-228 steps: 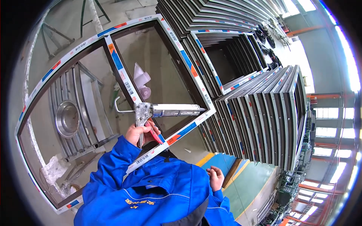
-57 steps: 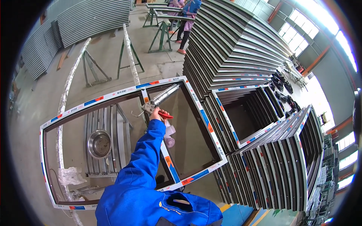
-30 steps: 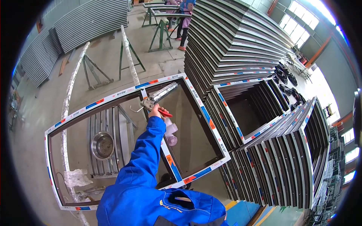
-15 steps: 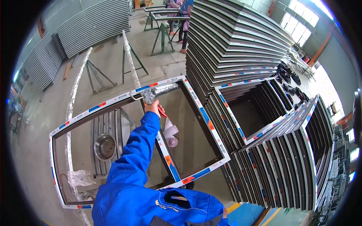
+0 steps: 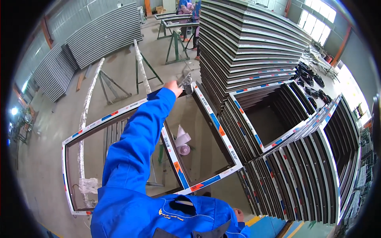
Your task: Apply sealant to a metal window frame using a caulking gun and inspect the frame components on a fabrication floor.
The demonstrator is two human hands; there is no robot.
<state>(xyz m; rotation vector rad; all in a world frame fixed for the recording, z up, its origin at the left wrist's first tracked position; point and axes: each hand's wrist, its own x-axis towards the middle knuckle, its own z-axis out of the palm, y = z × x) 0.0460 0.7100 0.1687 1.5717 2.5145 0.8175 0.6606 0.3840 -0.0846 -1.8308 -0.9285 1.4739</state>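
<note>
Gun (image 5: 186, 82) looks stiff, weighty, best held by the handle my curled left hand (image 5: 173, 87) hides; my right hand (image 5: 239, 215), I can't tell.

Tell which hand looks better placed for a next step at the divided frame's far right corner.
Left, probably: the left hand grips the grey metal tool near that corner of the frame, while the right hand is low beside the blue jacket, well away.

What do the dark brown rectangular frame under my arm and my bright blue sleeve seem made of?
The dark brown rectangular frame looks like satin metal or possibly plastic, given its smooth, straight bars. Your bright blue sleeve looks like matte woven cloth: it creases softly.
</note>
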